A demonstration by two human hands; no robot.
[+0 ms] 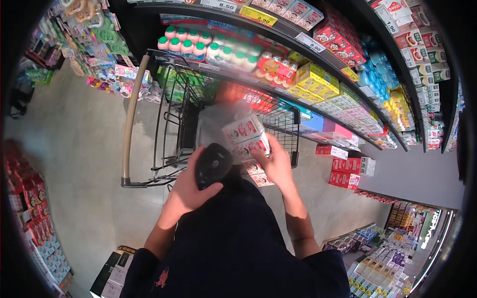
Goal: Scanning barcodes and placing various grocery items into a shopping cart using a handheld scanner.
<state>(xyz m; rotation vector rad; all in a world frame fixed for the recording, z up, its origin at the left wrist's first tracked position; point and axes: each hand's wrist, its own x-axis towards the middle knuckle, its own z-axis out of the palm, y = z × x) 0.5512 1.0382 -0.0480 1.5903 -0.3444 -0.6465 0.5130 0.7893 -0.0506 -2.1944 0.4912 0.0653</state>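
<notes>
My left hand (pixel 186 186) is wrapped around a black handheld device (pixel 213 165), which looks like a barcode scanner seen from its back. My right hand (pixel 275 160) grips a pack of white-and-red cartons (pixel 246 136), thumb on the near face. Cloudy clear plastic film (pixel 212 123) hangs around the pack on its left side. More cartons of the same print (pixel 261 178) show just below the right hand; what bears them is hidden. Beyond both hands stands a black wire shopping cart (pixel 160 138) with a tan handle bar (pixel 134 119) at left.
Shelves of bottled and boxed drinks (pixel 231 56) rise close behind the cart. Red carton packs (pixel 344 173) are stacked at right. Hanging goods (pixel 104 33) fill the upper left, a red display (pixel 33 197) the left edge. An open box (pixel 113 273) sits on the floor (pixel 93 167) at lower left.
</notes>
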